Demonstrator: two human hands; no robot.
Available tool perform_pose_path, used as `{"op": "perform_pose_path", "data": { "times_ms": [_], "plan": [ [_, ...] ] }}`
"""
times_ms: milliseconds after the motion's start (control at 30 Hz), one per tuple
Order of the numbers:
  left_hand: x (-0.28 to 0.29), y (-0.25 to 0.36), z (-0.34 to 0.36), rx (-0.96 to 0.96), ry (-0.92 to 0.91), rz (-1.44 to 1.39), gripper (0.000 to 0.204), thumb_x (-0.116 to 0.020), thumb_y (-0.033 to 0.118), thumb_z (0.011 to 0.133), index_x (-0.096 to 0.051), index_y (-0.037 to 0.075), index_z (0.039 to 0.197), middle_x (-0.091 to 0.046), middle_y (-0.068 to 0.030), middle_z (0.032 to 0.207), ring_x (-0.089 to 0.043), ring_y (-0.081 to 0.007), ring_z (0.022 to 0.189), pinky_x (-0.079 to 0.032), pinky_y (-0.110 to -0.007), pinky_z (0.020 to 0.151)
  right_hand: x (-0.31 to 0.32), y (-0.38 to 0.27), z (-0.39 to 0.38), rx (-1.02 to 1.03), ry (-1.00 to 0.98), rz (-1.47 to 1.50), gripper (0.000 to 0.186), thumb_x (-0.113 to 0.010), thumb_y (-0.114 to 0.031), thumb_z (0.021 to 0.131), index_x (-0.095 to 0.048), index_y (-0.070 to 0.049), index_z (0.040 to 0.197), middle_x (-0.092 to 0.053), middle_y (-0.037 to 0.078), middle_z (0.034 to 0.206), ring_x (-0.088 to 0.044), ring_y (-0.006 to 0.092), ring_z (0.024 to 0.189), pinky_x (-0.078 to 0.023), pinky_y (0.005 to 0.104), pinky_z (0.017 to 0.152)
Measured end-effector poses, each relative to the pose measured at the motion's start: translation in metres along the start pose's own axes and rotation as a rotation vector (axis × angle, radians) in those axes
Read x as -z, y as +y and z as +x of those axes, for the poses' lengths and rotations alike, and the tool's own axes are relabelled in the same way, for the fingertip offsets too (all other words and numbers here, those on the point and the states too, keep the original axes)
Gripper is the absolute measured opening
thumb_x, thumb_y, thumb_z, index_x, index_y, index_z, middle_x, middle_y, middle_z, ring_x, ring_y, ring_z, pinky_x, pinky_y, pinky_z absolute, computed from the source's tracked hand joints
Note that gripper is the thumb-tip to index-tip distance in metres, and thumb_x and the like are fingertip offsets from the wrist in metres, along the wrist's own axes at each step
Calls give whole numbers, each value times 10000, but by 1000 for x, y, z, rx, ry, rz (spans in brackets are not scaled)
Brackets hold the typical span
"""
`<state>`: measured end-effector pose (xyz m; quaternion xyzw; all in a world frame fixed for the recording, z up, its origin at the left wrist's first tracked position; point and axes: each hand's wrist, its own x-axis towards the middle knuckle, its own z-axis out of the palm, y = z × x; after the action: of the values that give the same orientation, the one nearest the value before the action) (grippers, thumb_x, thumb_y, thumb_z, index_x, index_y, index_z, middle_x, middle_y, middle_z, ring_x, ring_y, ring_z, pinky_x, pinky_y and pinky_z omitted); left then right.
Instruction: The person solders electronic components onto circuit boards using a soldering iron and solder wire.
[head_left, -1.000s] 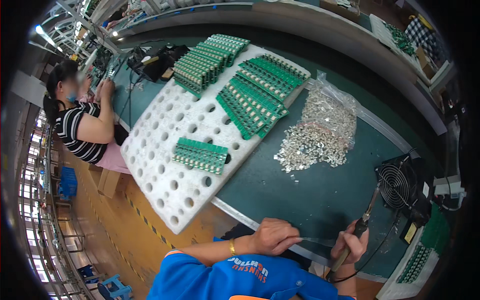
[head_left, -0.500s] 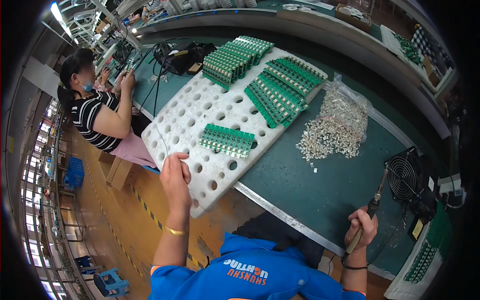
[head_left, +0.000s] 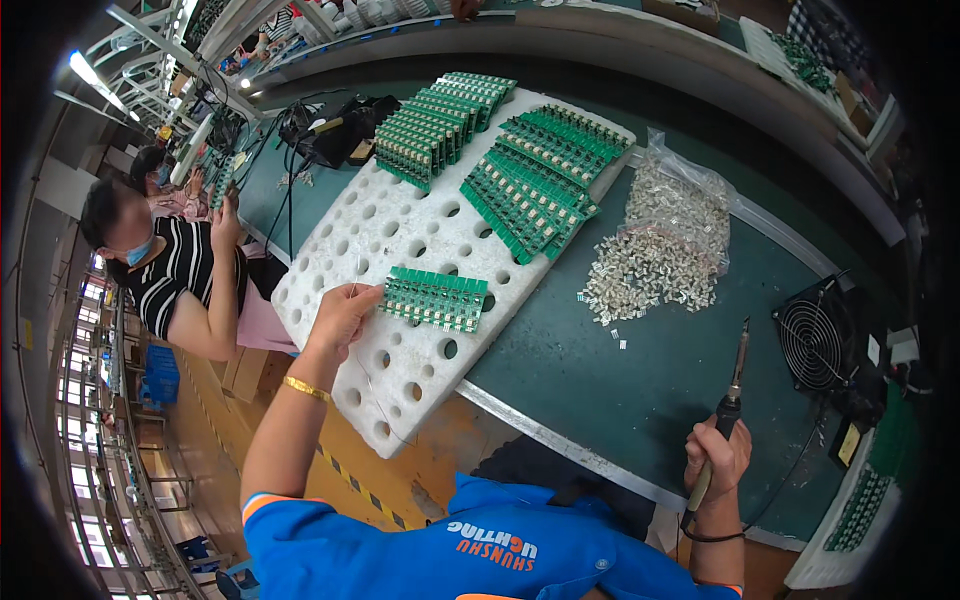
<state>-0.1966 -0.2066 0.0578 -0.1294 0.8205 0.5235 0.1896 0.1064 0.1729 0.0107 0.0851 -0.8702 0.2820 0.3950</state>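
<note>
My left hand (head_left: 343,318) has its fingers pinched at the left end of a green circuit board panel (head_left: 435,298), which lies on a white foam board (head_left: 330,225) full of round holes. A thin strand of wire, seemingly solder, runs from those same fingers; whether they also grip the panel I cannot tell. My right hand (head_left: 718,458) is wrapped round the handle of a soldering iron (head_left: 731,405), its tip pointing up and away from me over the green table. Farther back on the foam, several more panels (head_left: 530,185) overlap in two groups.
A heap of small white parts (head_left: 650,278) spills from a clear plastic bag (head_left: 680,195) right of the foam. A black fan (head_left: 815,345) stands at the table's right. Another person (head_left: 185,265) in a striped top sits at left. The foam overhangs the table's metal front edge (head_left: 560,440).
My left hand has moved up to the near panel's left end. The soldering iron has swung left, its tip now farther from the fan. The view has shifted slightly.
</note>
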Motion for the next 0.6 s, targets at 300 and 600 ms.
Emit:
{"op": "perform_pose_path", "data": {
  "times_ms": [300, 600],
  "plan": [
    [1, 18, 4, 158, -100, 88, 154, -741, 215, 891, -628, 121, 847, -465, 95, 639, -316, -16, 479, -214, -200, 428, 7, -4, 2, -54, 5, -10, 300, -686, -60, 867, -531, -99, 1120, -517, 53, 677, -534, 195, 522, -449, 332, 475],
    [15, 23, -16, 207, -181, -241, 114, -712, 159, 920, -602, 129, 918, -477, 99, 717, -373, -1, 545, -254, -151, 453, 7, -4, 5, -54, 2, 22, 452, -719, 24, 742, -543, -114, 1134, -511, 41, 663, -533, 195, 516, -448, 320, 477]
  ]
}}
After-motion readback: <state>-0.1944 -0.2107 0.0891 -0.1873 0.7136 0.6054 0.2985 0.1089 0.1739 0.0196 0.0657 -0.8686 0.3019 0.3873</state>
